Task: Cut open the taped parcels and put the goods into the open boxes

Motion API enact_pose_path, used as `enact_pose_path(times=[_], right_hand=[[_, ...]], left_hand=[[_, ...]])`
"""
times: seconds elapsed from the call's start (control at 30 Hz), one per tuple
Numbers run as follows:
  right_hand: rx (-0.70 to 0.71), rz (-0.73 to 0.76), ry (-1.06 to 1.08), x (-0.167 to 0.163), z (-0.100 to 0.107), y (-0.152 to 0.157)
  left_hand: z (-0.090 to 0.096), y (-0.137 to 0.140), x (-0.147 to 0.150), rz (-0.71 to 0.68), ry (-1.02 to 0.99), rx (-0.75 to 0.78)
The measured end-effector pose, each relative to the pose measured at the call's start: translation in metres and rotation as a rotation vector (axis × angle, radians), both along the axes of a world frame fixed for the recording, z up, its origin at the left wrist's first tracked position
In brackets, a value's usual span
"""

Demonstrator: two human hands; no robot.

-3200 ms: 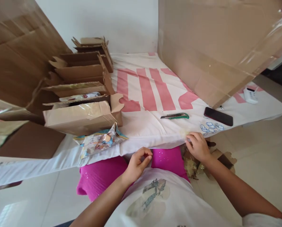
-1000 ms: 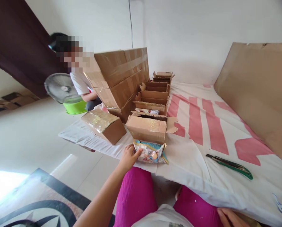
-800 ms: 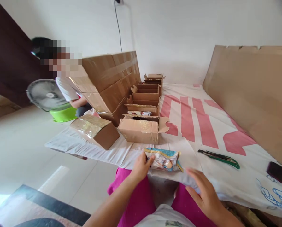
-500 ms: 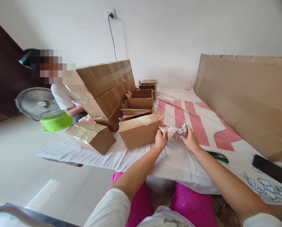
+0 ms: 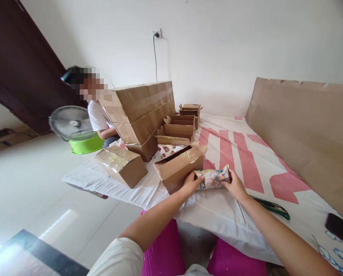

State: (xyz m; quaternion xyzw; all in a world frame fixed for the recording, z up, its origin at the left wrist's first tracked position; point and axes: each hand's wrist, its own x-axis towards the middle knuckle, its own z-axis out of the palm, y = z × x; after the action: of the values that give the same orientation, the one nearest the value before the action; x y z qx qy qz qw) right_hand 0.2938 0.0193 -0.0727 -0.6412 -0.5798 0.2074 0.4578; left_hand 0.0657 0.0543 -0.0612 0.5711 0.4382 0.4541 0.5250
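A crinkled, printed packet (image 5: 213,179) lies lengthwise between my two hands, just above or on the cloth-covered table. My left hand (image 5: 192,182) is closed around its left end, beside the near cardboard box. At the packet's right end, my right hand (image 5: 235,185) pinches it with thumb and fingers. The near box (image 5: 181,168) is open at the top and stands at an angle left of the packet. What the packet contains cannot be seen.
Several open boxes (image 5: 178,130) line up behind the near one, next to stacked taped cartons (image 5: 144,111). A taped box (image 5: 121,165) sits left. A green-handled cutter (image 5: 272,207) and a dark phone (image 5: 340,230) lie right. A person (image 5: 98,119) sits beyond, near a fan (image 5: 72,122).
My view has swung left, so the scene sits further right. The near box has turned, showing its open top. Both hands still hold the packet.
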Motion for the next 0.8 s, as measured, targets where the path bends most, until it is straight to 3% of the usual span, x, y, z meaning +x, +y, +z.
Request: enact_pose_path(times=[0.2,0.43,0.5,0.57,0.63,0.8], right_hand=[[0.003,0.234,0.130,-0.080,0.010,0.001],[0.085,0.502,0.183,-0.163,0.022,-0.004],[0.139,0.570,0.133,-0.173,0.017,-0.001],[0.165,0.586,0.067,-0.175,0.007,0.004],[0.155,0.556,0.020,-0.172,-0.005,0.009],[0.109,0.525,0.031,-0.164,-0.020,0.015]], left_hand=[[0.008,-0.006,-0.092,0.065,0.056,-0.003],[0.031,-0.015,-0.170,0.405,0.179,0.092],[0.033,-0.020,-0.179,0.576,0.280,0.136],[0.030,-0.027,-0.178,0.764,0.490,0.243],[0.020,-0.040,-0.170,0.859,0.738,0.382],[-0.014,-0.067,-0.144,0.649,0.983,0.490]])
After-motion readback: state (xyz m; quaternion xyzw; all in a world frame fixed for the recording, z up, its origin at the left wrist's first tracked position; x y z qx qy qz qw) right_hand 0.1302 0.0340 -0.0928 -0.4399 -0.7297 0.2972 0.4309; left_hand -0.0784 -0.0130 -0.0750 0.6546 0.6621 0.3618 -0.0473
